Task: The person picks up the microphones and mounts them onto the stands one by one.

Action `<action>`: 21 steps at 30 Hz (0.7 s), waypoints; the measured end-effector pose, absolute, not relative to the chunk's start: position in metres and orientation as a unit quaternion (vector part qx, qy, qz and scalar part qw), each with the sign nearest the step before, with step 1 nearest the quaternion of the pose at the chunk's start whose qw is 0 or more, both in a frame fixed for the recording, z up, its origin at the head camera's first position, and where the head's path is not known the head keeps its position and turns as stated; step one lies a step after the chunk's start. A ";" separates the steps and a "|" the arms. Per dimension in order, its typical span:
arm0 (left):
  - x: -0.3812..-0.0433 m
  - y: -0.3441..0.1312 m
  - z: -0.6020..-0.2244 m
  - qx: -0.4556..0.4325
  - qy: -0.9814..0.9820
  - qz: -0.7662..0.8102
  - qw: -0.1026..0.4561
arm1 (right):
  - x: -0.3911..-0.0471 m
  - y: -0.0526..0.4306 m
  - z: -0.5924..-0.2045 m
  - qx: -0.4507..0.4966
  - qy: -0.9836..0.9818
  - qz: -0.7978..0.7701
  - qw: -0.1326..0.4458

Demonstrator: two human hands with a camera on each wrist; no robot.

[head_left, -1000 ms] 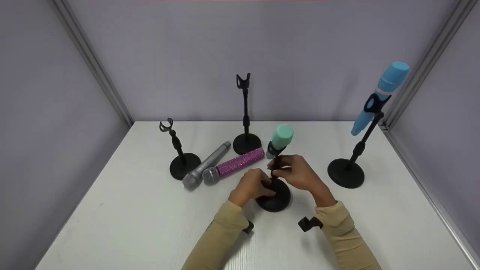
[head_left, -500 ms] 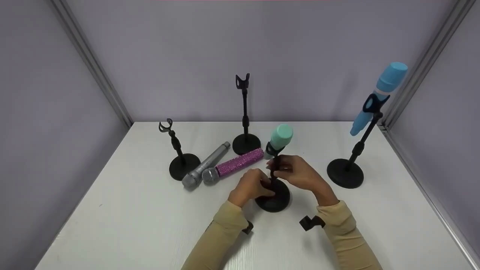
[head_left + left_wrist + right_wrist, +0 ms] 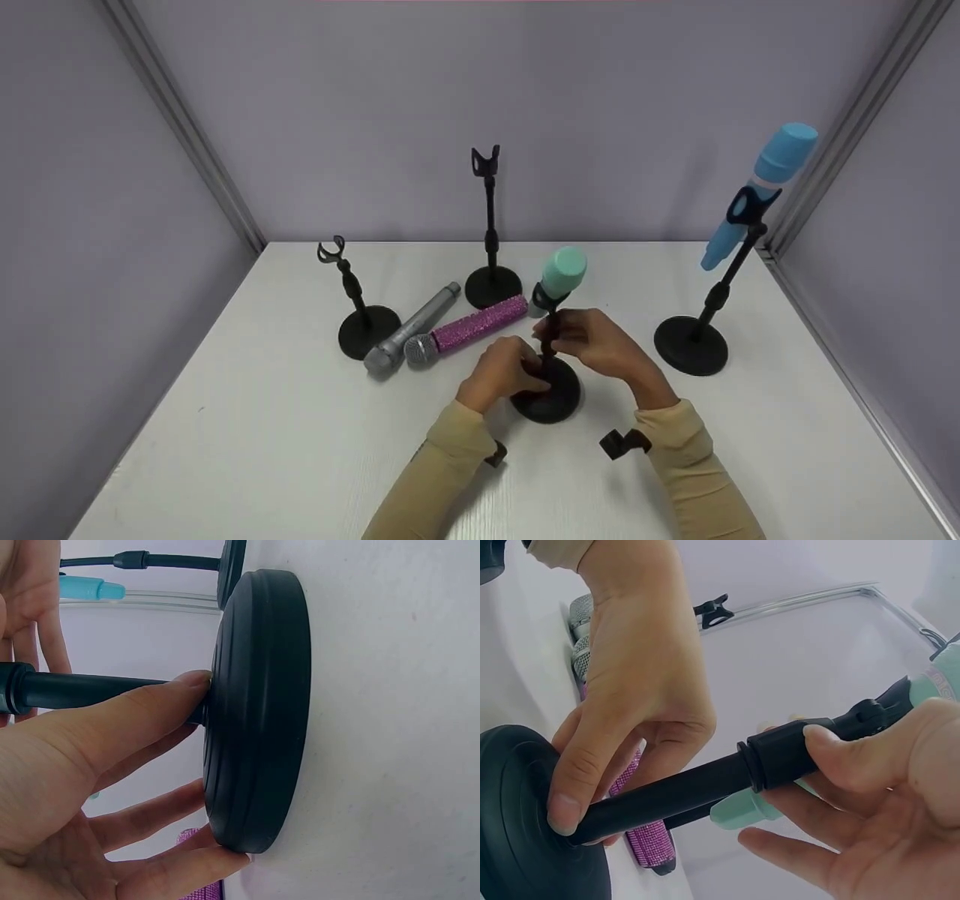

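Observation:
A short black microphone stand stands upright on the white table, with a mint-green microphone seated in its clip. Low on it, my left hand holds the round base; the thumb presses where the pole meets the base and the other fingers reach down to its rim. Higher up, my right hand grips the thick collar of the pole, thumb on one side and fingers behind. Seen from the right wrist, the mint microphone's tail end hangs behind the pole.
A purple glitter microphone and a silver microphone lie left of the hands. Behind them are two stands with bare clips, one left and one taller. At right, another stand carries a blue microphone.
My right wrist has shifted very slightly to the right while the hand stays on the collar. The left hand and the stand keep their places.

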State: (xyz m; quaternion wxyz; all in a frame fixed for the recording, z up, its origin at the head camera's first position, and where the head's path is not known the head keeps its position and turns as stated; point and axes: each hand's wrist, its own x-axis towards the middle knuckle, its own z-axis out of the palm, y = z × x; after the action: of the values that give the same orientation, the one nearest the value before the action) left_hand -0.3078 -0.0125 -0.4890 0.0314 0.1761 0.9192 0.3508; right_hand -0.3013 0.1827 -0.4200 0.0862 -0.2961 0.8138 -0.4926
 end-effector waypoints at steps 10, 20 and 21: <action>-0.308 -0.012 -0.489 0.170 0.925 0.336 0.038 | -0.301 0.180 -0.423 -0.300 0.830 -0.470 0.030; -0.309 -0.012 -0.488 0.177 0.921 0.344 0.033 | -0.300 0.177 -0.423 -0.266 0.840 -0.473 -0.007; -0.308 -0.012 -0.489 0.177 0.922 0.344 0.033 | -0.300 0.177 -0.424 -0.263 0.840 -0.475 -0.006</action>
State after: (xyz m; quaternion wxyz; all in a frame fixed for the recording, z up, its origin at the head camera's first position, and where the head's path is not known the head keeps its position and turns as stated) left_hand -0.3083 -0.0123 -0.4888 0.0327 0.1773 0.9216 0.3439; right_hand -0.2996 0.1767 -0.4236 -0.0060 -0.2632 0.8396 -0.4751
